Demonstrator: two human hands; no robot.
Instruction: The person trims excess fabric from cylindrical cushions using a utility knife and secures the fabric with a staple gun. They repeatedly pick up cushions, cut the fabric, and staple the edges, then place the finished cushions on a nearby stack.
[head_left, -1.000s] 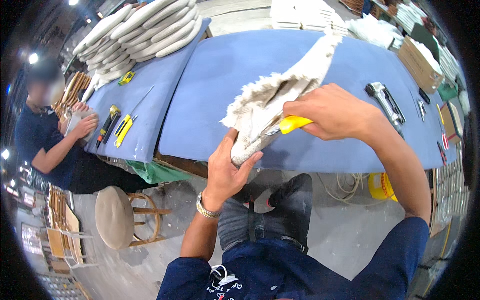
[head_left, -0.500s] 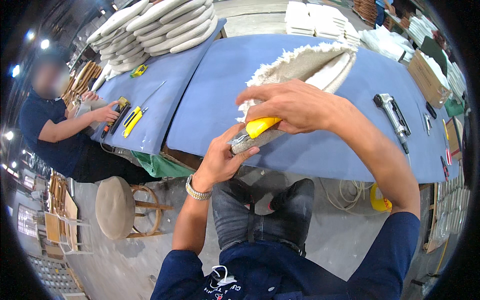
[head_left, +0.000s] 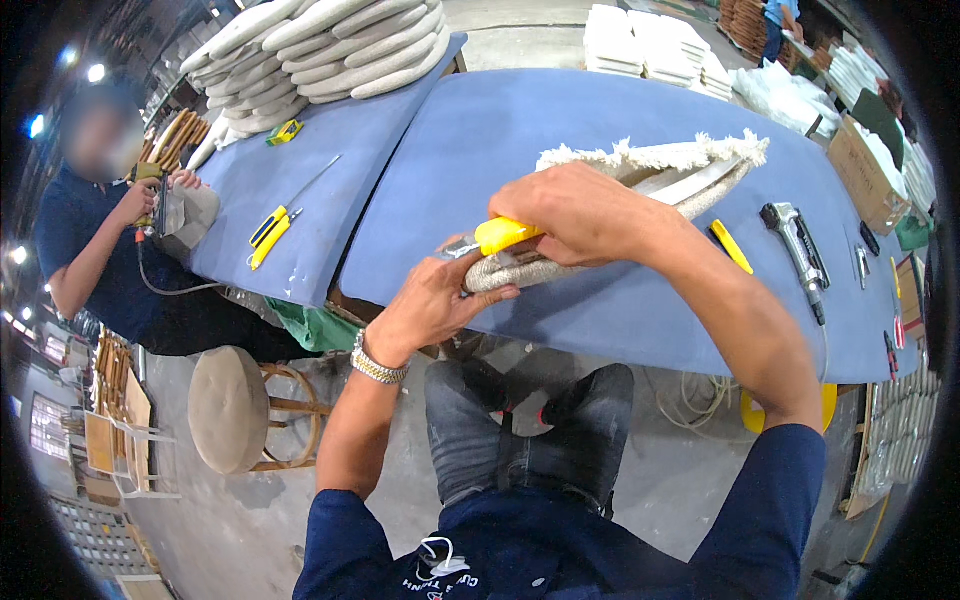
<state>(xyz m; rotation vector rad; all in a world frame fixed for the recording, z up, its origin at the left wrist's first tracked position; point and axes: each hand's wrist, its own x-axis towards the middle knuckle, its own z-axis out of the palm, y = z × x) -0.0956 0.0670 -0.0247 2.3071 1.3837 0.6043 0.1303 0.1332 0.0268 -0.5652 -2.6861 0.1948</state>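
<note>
A padded piece [head_left: 535, 273] lies between the person's hands, over the near part of the blue surface [head_left: 470, 150]. Its near end sits in the grip of the left hand [head_left: 425, 305], closed on it with the thumb along the lower edge; from there it slants away to the right, passing under the right hand [head_left: 580, 215]. That hand's grip is wrapped around a yellow-handled tool [head_left: 505, 236], whose metal end points toward the left fingers.

The piece is long and narrow, in coarse beige cloth with a ragged whitish fringe along its far edge; a smooth white strip shows inside. The right hand and wrist cover its middle, and the metal tip is hard to make out; whether the far end touches the surface cannot be told.

Farther right lie a yellow-and-black hand tool [head_left: 732, 247] and a metal air tool [head_left: 797, 245].
</note>
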